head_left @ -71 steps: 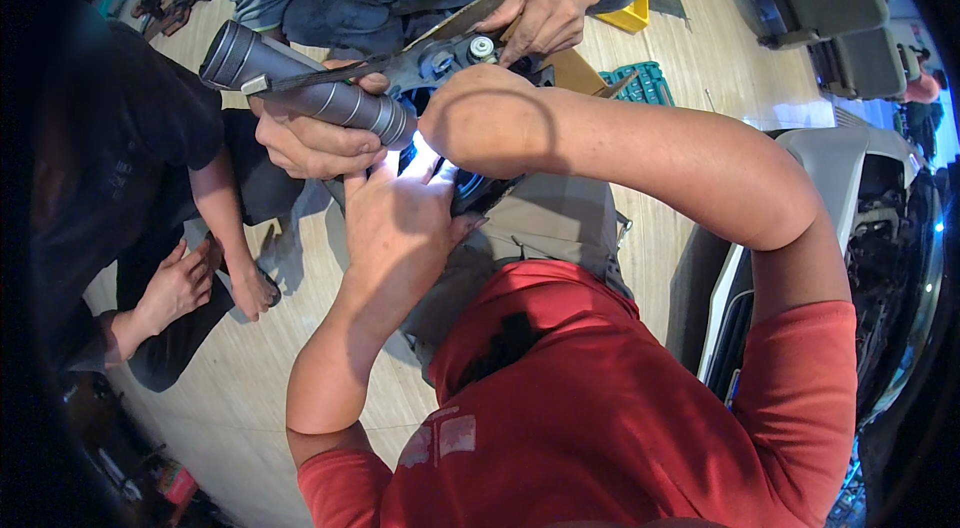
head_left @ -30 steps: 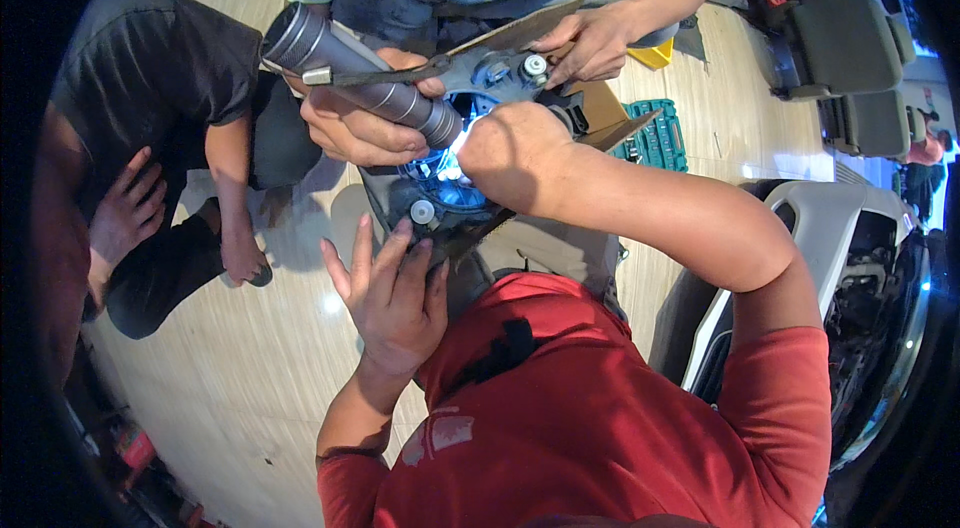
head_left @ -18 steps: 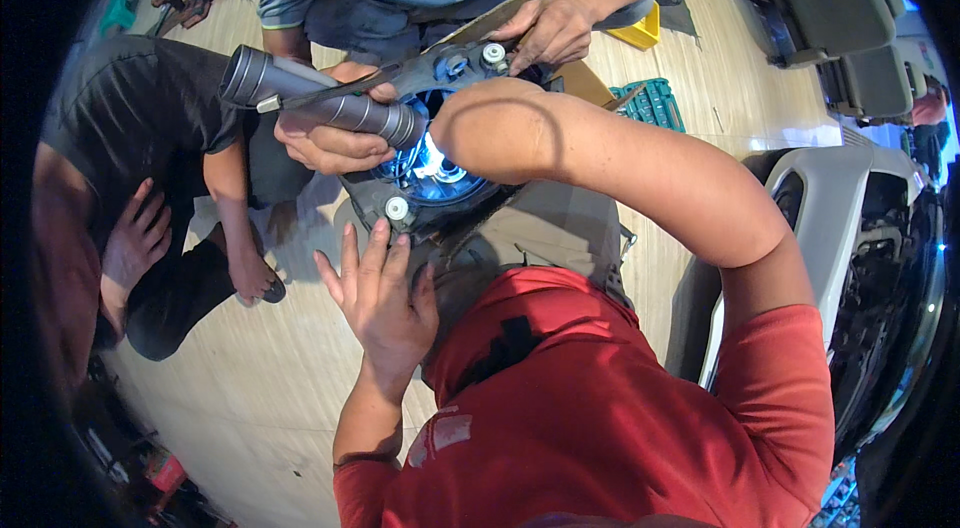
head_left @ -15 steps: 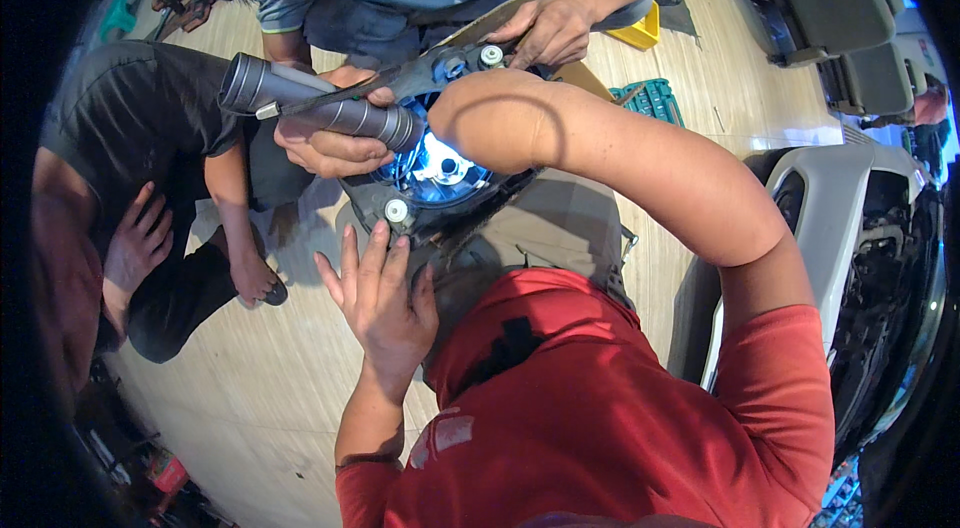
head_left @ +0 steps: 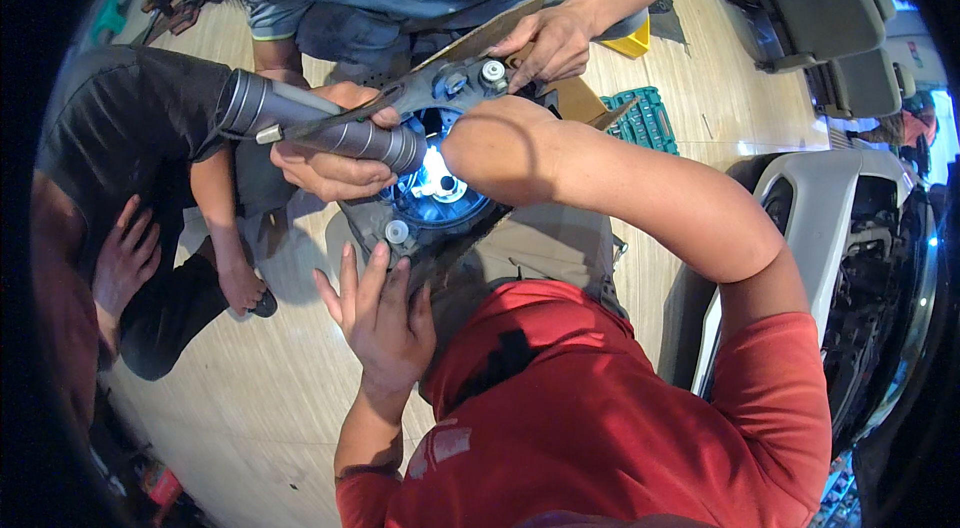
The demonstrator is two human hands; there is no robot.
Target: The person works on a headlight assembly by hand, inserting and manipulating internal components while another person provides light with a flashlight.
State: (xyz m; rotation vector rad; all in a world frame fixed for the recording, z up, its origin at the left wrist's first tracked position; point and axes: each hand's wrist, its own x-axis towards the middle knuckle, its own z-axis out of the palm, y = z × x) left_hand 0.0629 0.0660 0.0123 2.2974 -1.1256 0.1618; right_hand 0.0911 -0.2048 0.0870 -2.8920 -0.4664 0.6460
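Observation:
A dark plastic housing (head_left: 430,228), probably a headlamp, lies over my lap with a round lit cavity in its middle. Inside shows a pale fitting (head_left: 443,185) with a dark centre. My right hand (head_left: 487,150) bends down into the cavity; its fingers are hidden below the wrist. My left hand (head_left: 382,323) has its fingers spread, tips at the near edge of the housing beside a white round knob (head_left: 397,231). A co-worker opposite holds a grey ribbed flashlight (head_left: 310,123) that shines into the cavity; this person's other hand (head_left: 550,40) steadies the far edge near another white knob (head_left: 493,71).
Cardboard (head_left: 575,100) sticks out behind the housing. Beyond it lie a green tool case (head_left: 643,120) and a yellow bin (head_left: 632,40). A silver-grey car part (head_left: 830,198) stands at the right. Another seated person's knee (head_left: 140,98) is at the left.
The view has shifted slightly. My right wrist sits a little lower and more of the pale fitting shows. My left hand stays spread at the housing's near edge.

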